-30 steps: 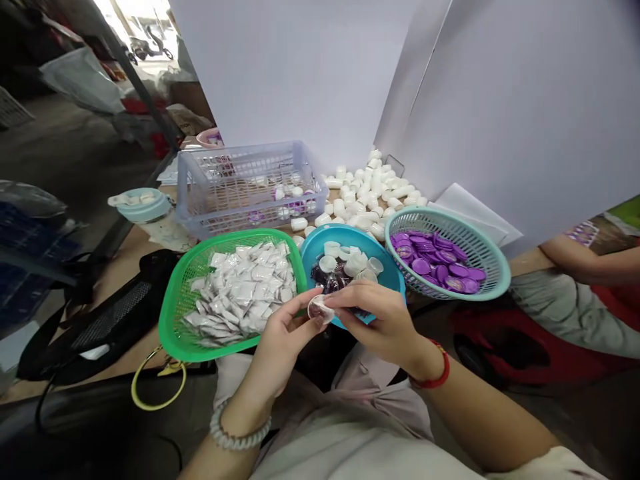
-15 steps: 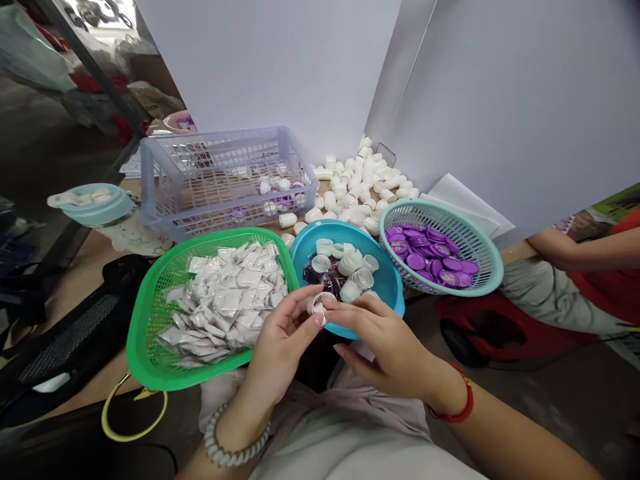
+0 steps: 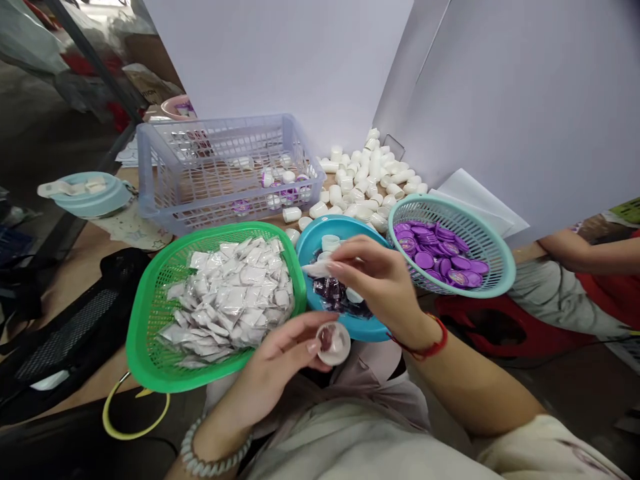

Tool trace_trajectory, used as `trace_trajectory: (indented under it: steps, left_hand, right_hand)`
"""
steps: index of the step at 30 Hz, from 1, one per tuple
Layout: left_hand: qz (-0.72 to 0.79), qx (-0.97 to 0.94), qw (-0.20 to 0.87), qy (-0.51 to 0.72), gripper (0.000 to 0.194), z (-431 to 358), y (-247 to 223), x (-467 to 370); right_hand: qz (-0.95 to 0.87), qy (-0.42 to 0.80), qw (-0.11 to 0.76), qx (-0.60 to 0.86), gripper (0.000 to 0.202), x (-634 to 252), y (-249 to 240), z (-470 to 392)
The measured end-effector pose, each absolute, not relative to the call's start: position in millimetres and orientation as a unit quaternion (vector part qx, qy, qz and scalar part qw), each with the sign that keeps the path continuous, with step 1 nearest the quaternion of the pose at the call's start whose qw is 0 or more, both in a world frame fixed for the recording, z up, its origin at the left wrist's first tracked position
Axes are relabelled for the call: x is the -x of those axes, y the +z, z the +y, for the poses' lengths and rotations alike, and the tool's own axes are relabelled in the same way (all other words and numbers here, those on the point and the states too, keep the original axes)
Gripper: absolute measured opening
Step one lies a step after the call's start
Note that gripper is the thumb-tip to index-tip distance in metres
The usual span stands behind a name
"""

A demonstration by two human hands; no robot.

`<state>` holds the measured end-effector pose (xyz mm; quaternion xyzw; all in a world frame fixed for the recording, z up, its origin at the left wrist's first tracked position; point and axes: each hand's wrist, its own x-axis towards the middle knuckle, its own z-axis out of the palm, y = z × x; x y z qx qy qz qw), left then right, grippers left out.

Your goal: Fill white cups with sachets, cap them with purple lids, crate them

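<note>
Left hand (image 3: 287, 353): here it is, thumb and fingers gripping a small translucent cup (image 3: 340, 349) by its side, mouth facing up toward the camera, something dark reddish and something pale inside.
Right hand (image 3: 383, 280): up and busy, thumb and fingertips pinching a small white piece (image 3: 316, 269) above the blue bowl, well apart from the cup; blurred, so its exact make is hard to call.
Blue bowl (image 3: 360, 328): right beneath that pinch, with more translucent cups (image 3: 330, 243) and dark wrapped packets (image 3: 327, 291) inside, partly hidden by the right hand.
Green basket (image 3: 143, 320): just left of the bowl, heaped with white packets (image 3: 245, 280) in clear wrap.
Teal basket (image 3: 501, 267): over on the right, carrying a pile of purple discs (image 3: 440, 250).
White capsule parts (image 3: 367, 177): a loose crowd of them on the table behind the bowl.
Lilac crate (image 3: 215, 217): behind the green basket, some purple-and-white pieces (image 3: 285, 190) gathered in its right end.
Far left: a lidded drinking cup (image 3: 93, 195) beside the crate, a black bag (image 3: 83, 327) nearer the camera.
Far right: another person's arm (image 3: 590, 257), just past the white panel (image 3: 530, 107).
</note>
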<state>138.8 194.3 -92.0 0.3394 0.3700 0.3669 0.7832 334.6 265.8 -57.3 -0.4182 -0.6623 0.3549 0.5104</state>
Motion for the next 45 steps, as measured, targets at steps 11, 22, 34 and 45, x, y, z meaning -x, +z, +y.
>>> trace_trajectory:
  steps: [11,22,34,45]
  left_hand:
    - [0.381,-0.331,0.811,0.295,0.045,179.7,-79.1,-124.3]
    - [0.397,-0.322,0.799,0.315,0.047,190.9,-77.9,-164.2]
    - [0.42,-0.243,0.772,0.41,0.04,205.0,-74.8,-193.5]
    - [0.324,-0.286,0.776,0.46,0.038,214.1,-81.4,-224.8]
  right_hand:
    - [-0.671,0.035,0.003,0.74,0.043,-518.8,-66.4,335.2]
    - [-0.673,0.092,0.021,0.734,0.036,-574.6,-106.1,382.6]
    - [-0.648,0.103,0.35,0.668,0.023,-521.2,-60.4,323.0]
    - [-0.82,0.157,0.489,0.251,0.047,-410.8,-67.6,225.1]
